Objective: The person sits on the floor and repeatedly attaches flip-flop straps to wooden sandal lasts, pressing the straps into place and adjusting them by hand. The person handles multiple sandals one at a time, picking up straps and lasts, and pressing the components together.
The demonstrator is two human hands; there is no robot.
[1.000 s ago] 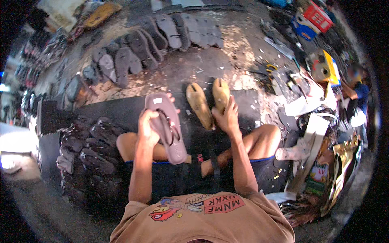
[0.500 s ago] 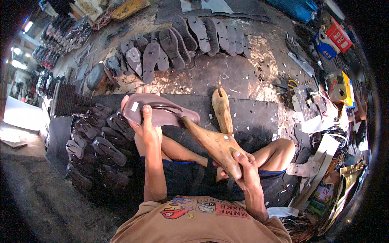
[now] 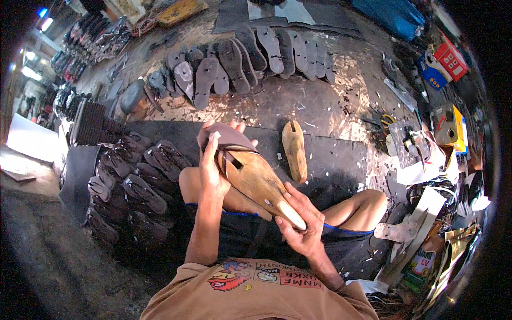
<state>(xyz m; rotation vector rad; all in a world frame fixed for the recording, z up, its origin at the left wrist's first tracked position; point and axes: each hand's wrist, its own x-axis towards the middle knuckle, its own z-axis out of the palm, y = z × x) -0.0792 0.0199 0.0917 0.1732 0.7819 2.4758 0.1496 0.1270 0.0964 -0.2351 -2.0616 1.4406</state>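
My left hand (image 3: 212, 169) is closed around a mauve-brown sandal (image 3: 226, 135), its thumb on the side and its fingertips showing past the far edge. A wooden shoe last (image 3: 255, 173) lies against the sandal, its slotted front end under the dark straps. My right hand (image 3: 302, 220) grips the narrower, pale end of the last, nearer my body. The last slants from upper left to lower right above my crossed legs. A second wooden last (image 3: 294, 152) with a slot in its far end lies on the black mat (image 3: 341, 154) beyond my hands.
Dark finished sandals (image 3: 144, 194) are piled on my left. A row of grey soles (image 3: 232, 61) spans the floor ahead. On my right are yellow-handled scissors (image 3: 386, 120), a yellow box (image 3: 454, 128), paper scraps and a green can (image 3: 417, 269).
The last has swung upward and turned over, and its slotted end has gone from touching the sandal's toe to lying under the straps. The sandal has turned and moved right with my left hand.
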